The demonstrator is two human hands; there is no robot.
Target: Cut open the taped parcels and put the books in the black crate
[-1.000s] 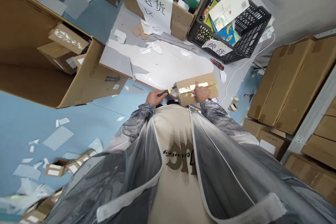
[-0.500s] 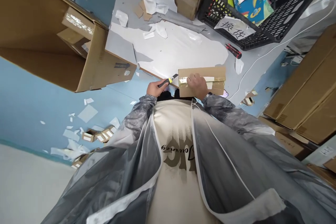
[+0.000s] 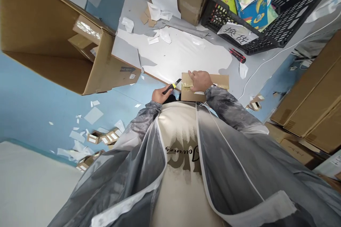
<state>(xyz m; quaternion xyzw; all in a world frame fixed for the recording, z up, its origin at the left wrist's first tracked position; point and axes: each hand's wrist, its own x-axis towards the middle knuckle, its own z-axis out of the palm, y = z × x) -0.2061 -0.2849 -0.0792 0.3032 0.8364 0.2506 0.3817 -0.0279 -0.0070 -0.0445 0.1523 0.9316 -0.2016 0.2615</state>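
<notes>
In my left hand (image 3: 159, 95) is a utility knife (image 3: 170, 88) with a black and yellow body. Its blade points up and to the right, just left of a taped cardboard box (image 3: 191, 95). My right hand (image 3: 200, 80) lies across the top of this box and grips it, with a finger stretched toward the upper left corner. The sleeve and hand cover the middle of the box. Shiny tape and part of a white label show on its top.
A large open carton (image 3: 103, 65) holding smaller boxes stands left. Behind the white tabletop (image 3: 183, 53) are a black crate (image 3: 247, 39) of books and another carton (image 3: 190, 1). A red and black cutter (image 3: 237, 55) lies right. Paper scraps (image 3: 93, 114) litter the blue floor.
My right hand has shifted up over the box, its wrist and sleeve now lying across the box top. The knife remains in my left hand beside the box. The view has shifted slightly.
</notes>
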